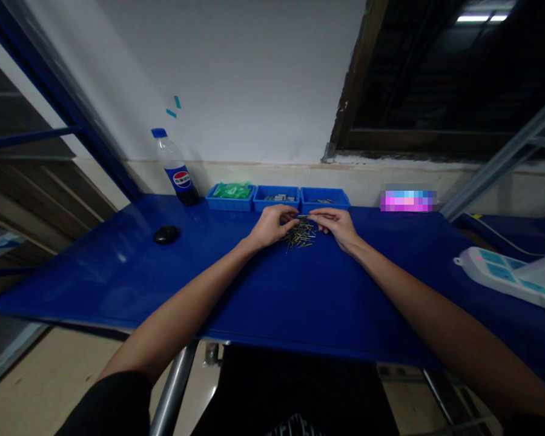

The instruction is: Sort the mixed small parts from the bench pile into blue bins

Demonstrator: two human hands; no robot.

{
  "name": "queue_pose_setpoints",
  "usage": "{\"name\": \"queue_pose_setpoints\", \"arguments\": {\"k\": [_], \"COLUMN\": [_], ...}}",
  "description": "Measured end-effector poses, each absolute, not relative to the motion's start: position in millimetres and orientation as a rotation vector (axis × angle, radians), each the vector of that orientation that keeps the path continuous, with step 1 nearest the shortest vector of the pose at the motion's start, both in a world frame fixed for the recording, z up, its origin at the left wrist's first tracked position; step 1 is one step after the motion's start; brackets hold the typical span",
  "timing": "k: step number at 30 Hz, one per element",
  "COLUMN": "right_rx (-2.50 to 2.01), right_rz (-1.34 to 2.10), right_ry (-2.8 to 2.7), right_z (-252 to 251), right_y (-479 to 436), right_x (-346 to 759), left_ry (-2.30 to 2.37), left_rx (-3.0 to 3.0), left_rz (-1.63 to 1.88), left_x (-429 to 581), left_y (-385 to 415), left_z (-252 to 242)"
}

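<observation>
A loose pile of thin brass-coloured and dark screws (301,236) lies on the blue table (272,290). My left hand (273,224) curves over the pile's left side, thumb and fingers bent towards each other; what sits between them is too small to make out. From the right, my right hand (336,225) reaches in with fingers pinched together at the pile's far edge. A thin, pale screw-like piece (303,216) shows at its fingertips, between the two hands.
Behind the hands stand blue bins holding green packets (232,191), small metal pieces (279,198) and thin screws (323,200). A Pepsi bottle (180,175) and a black mouse-like object (166,234) are left. A power strip (504,274) and a blurred-out box (407,200) are right.
</observation>
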State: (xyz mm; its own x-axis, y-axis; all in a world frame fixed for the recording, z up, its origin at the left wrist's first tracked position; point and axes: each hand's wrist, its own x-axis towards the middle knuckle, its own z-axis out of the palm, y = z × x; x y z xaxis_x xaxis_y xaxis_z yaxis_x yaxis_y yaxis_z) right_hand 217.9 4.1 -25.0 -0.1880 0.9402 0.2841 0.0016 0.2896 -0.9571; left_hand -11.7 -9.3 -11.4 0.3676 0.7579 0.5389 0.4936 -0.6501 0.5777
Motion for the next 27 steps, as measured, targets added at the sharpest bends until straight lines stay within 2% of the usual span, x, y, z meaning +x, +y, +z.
{"name": "queue_pose_setpoints", "arguments": {"k": [5, 11, 19, 27], "right_rx": [-0.862, -0.869, -0.887, -0.947], "right_rz": [1.083, 1.114, 1.132, 1.077], "right_ry": [-1.403, -1.421, -1.432, -1.568], "right_z": [-27, -30, -25, -26], "right_y": [9, 10, 6, 4], "right_x": [221, 221, 219, 217], "left_ry": [1.222, 1.265, 1.224, 1.096], "left_rx": [2.587, 2.611, 2.584, 2.299], "left_rz": [0.853, 0.741, 0.861, 1.207], "left_x": [-25, -29, -31, -21], "left_y": [-5, 0, 7, 2], "left_z": [-11, -16, -25, -19]}}
